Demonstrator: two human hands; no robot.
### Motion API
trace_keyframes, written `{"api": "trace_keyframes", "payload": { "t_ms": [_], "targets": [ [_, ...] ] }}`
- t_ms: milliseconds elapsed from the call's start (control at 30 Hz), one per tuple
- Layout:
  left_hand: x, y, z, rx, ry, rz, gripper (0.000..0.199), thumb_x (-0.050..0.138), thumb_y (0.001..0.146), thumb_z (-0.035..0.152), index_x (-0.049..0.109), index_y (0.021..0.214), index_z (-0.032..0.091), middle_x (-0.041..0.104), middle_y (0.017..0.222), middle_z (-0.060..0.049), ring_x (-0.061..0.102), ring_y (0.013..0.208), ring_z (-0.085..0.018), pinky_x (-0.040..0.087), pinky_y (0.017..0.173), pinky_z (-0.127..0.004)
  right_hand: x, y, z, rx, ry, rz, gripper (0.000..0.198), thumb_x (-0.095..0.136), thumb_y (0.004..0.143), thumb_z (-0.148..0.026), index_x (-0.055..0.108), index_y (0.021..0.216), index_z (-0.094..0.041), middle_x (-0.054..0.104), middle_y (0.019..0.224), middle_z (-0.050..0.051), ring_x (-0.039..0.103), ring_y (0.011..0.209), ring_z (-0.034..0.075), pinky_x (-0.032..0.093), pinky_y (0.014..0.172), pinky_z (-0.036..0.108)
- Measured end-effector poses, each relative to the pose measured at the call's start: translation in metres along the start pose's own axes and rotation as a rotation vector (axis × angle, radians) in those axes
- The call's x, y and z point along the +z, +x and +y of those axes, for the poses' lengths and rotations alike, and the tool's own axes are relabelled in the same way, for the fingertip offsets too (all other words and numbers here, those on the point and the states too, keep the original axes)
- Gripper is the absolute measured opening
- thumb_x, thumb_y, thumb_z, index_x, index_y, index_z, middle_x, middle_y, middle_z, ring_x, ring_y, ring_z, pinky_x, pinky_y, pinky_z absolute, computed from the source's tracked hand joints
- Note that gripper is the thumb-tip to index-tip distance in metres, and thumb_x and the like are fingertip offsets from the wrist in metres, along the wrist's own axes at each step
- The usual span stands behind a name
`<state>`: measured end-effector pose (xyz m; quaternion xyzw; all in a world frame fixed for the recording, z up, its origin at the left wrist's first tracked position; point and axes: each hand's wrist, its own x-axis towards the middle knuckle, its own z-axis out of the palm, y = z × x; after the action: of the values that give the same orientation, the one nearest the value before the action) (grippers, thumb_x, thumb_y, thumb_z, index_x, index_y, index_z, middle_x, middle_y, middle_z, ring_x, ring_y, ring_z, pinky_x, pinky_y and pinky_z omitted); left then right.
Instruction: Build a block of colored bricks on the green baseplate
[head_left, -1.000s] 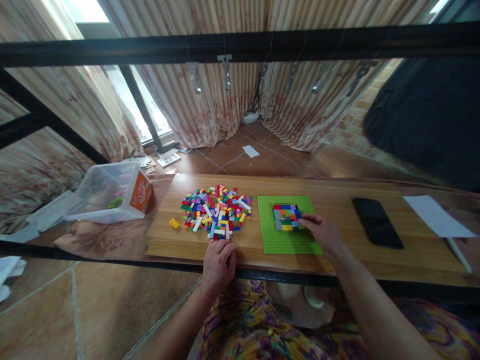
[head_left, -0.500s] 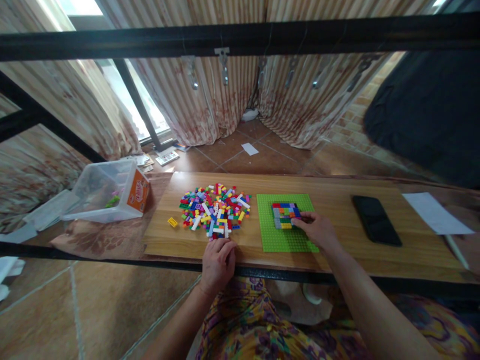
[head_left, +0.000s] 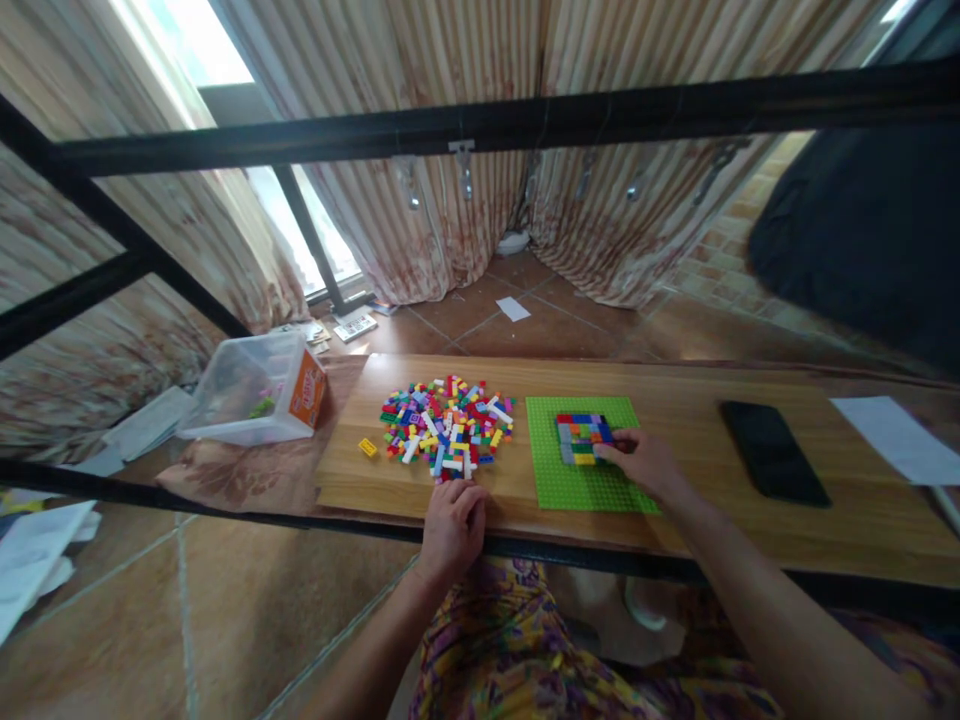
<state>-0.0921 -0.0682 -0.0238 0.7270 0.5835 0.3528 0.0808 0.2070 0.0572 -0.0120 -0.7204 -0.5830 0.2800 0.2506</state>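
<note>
My right hand [head_left: 645, 462] reaches over the green studded baseplate [head_left: 551, 490], thumb and fingers closed at the right edge of a small block of coloured building bricks [head_left: 581, 438]. The fingertips pinch a brick there, mostly covered by the fingers. The brick block is roughly square, with red, blue, grey, orange, green and yellow pieces. My left hand [head_left: 454, 525] rests on the table's front edge, fingers curled, just in front of the pile of loose bricks [head_left: 450, 425]. What lies under its fingers, if anything, is hidden.
A yellow brick [head_left: 367, 447] lies left of the pile. Beyond the table's left end stands a clear plastic box [head_left: 247, 390] with an orange label. On the right are a black phone [head_left: 774, 453] and white paper [head_left: 900, 438]. A black metal bar [head_left: 487, 125] crosses above.
The view has shifted, so everything appears slightly farther right and lower. My right hand stays at the brick block's right edge, and my left hand still rests by the pile.
</note>
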Motion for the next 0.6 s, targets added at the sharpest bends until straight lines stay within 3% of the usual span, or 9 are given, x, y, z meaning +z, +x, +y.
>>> {"api": "trace_keyframes", "payload": {
  "t_ms": [133,267,400,600],
  "targets": [
    [-0.007,0.005,-0.001,-0.010,0.006,0.039,0.018,0.050,0.093,0.013,0.065,0.099,0.020,0.069,0.095,-0.006,0.062,0.091,-0.020,0.050,0.085,-0.034,-0.001,0.001,0.002,0.009,0.027,0.004,0.038,0.077,0.063,-0.047,0.074,0.086,-0.016,0.073,0.077,0.008,0.066,0.071,0.023,0.049,0.066,0.035],
    [-0.012,0.020,-0.003,-0.054,0.118,0.044,0.021,0.055,0.089,0.013,0.065,0.106,0.020,0.067,0.103,-0.007,0.060,0.098,-0.023,0.048,0.092,-0.038,-0.004,-0.005,0.008,-0.006,0.099,0.063,0.043,0.068,0.071,-0.054,0.075,0.091,-0.017,0.074,0.081,0.009,0.068,0.074,0.025,0.050,0.068,0.036],
    [-0.010,0.042,0.001,-0.045,0.243,-0.074,0.023,0.061,0.086,0.018,0.066,0.108,0.021,0.063,0.113,-0.009,0.056,0.105,-0.026,0.044,0.096,-0.043,-0.016,-0.014,0.026,-0.056,0.084,0.234,0.042,0.058,0.078,-0.051,0.075,0.094,-0.016,0.074,0.084,0.010,0.067,0.075,0.024,0.049,0.068,0.034],
    [-0.002,0.063,0.007,-0.050,0.381,-0.225,0.010,0.059,0.089,0.022,0.069,0.091,0.020,0.065,0.106,-0.009,0.056,0.104,-0.029,0.044,0.091,-0.046,-0.036,-0.018,0.070,-0.168,-0.119,0.426,0.042,0.052,0.082,-0.052,0.072,0.089,-0.016,0.071,0.078,0.011,0.063,0.068,0.023,0.047,0.065,0.036]
  ]
}}
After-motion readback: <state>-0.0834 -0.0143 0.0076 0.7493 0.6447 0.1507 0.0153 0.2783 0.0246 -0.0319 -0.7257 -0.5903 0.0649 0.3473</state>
